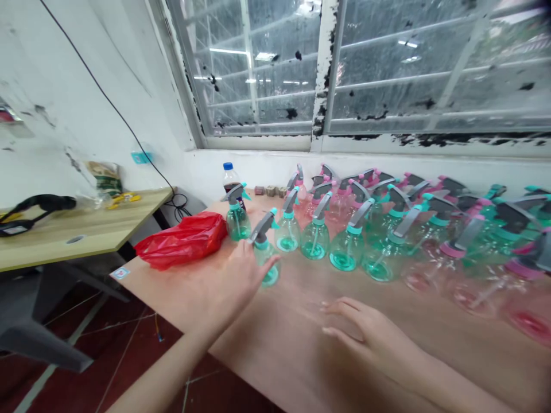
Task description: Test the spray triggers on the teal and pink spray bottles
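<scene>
I'm seeing spray bottles (346, 250) mostly grouped, green bottle (263, 250) at left hand (239, 271) maybe remaining, can't tell if clamped; right hand (369, 328) hovering, fingers apart.

Your left grip (241, 272) hides part of a green spray bottle (264, 252).
Your desk's (284, 327) right end leaves view, cutting off a pink bottle (529, 310); near the back edge, another sprayer (238, 221) partly covers the blue-capped bottle (230, 176).

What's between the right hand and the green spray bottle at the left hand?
Head view: only bare tabletop shows between the right hand and that spray bottle.
</scene>
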